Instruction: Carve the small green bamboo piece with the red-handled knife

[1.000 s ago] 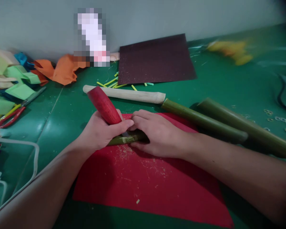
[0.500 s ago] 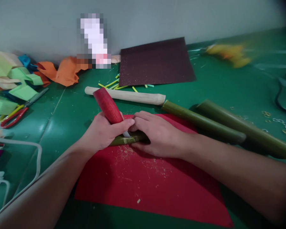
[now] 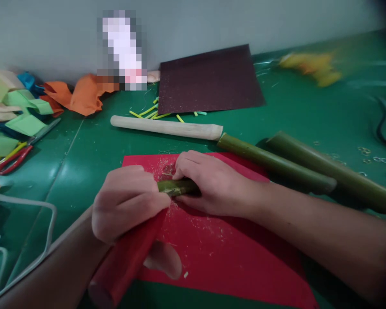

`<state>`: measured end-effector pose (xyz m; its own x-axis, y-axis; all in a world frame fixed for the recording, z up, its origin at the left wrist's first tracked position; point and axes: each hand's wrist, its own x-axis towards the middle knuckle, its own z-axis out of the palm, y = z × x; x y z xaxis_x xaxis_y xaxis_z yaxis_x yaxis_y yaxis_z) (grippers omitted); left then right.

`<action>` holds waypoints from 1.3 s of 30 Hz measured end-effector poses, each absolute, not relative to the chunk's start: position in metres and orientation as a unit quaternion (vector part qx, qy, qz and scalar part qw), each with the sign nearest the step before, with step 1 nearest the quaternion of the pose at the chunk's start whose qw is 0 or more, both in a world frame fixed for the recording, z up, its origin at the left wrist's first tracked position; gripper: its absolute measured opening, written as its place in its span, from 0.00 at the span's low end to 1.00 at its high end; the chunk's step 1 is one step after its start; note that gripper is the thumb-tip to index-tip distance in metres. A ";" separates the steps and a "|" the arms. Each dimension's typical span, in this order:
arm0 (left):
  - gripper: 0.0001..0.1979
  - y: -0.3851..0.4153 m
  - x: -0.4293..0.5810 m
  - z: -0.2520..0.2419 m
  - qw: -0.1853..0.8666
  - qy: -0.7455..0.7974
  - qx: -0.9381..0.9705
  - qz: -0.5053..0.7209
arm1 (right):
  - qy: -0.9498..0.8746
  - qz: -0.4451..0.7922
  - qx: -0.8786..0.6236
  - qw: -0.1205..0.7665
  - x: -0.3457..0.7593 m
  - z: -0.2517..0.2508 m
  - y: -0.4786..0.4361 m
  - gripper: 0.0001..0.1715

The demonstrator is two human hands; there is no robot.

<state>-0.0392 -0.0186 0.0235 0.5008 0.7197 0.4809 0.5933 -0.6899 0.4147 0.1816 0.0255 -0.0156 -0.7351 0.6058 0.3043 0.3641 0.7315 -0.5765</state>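
Note:
My left hand [image 3: 128,210] is closed around the thick red handle of a carving knife [image 3: 128,257]. The handle's butt points toward me at the lower left, and its blade is hidden behind my fingers. My right hand [image 3: 212,184] grips a short green bamboo piece [image 3: 176,187] from the right. The bamboo lies sideways over a red sheet [image 3: 244,257]; my left fingertips are right by its left end, which they cover. Fine shavings [image 3: 209,231] are scattered over the sheet.
Beyond the sheet lie a peeled pale stick [image 3: 167,128], a green bamboo stick [image 3: 273,163] and a thicker bamboo tube [image 3: 334,171]. Scissors [image 3: 25,150] and folded coloured paper [image 3: 25,120] are at left. A dark board [image 3: 209,81] stands at the back; a white cable [image 3: 51,227] runs lower left.
My left hand has turned over, swinging the knife's handle from pointing up and away to pointing down toward me. My right hand stays on the bamboo. The view has shifted slightly.

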 end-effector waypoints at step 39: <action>0.13 -0.017 -0.032 0.024 0.026 0.297 0.904 0.308 | -0.889 0.280 -0.284 0.226 0.182 -0.011 0.024 0.09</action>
